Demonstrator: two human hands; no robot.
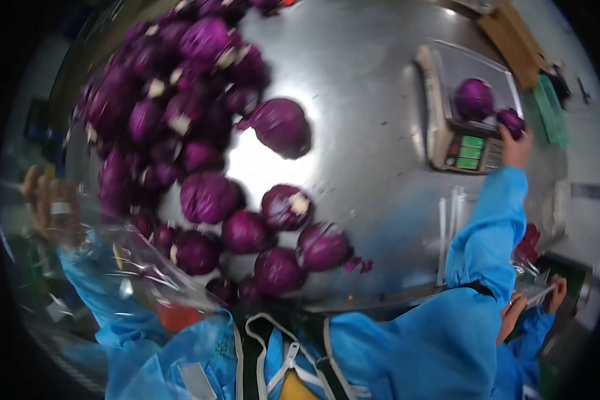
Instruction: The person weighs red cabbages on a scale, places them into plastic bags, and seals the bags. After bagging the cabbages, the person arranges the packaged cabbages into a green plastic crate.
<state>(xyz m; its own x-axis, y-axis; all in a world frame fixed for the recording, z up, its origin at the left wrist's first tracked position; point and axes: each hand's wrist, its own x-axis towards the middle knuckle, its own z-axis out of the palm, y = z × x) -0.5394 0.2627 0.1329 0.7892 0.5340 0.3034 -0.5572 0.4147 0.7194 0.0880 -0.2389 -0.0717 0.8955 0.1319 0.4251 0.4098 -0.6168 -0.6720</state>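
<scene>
My right hand is closed on a small red cabbage over the front right corner of a digital scale. A larger red cabbage rests on the scale's metal plate, just left of the small one. At the far left my left hand, somewhat blurred, has its fingers curled at a clear plastic bag. The bag stretches from that hand toward my front, beside a large heap of red cabbages. Several loose red cabbages lie at the near side of the heap.
All this is on a shiny metal table. White strips lie near its front right edge. A cardboard piece and a green basket are beyond the scale. Lower right, a co-worker's hands hold clear plastic.
</scene>
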